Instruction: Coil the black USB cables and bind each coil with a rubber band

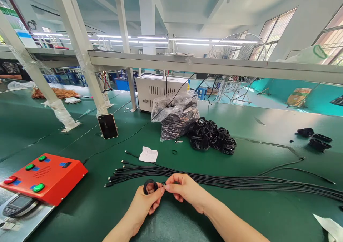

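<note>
Just above the front edge of view, my left hand (142,207) is closed around a small coil of black cable (146,186). Facing it, my right hand (187,190) pinches thumb and forefinger on a small dark loop (164,183) at the left fingertips. Whether that loop is the cable's end or a separate band I cannot tell. Behind both hands lies a long bundle of straight black cables (214,180), their plug ends fanned out at the left. A pile of coiled black cables (206,134) sits farther back.
An orange button box (61,174) stands at left, beside a phone (107,126) leaning on a post. A plastic bag of black cables (175,122) rests before a white metal box (158,90). A paper slip (148,154) and black ring (174,152) lie on the green table (88,206).
</note>
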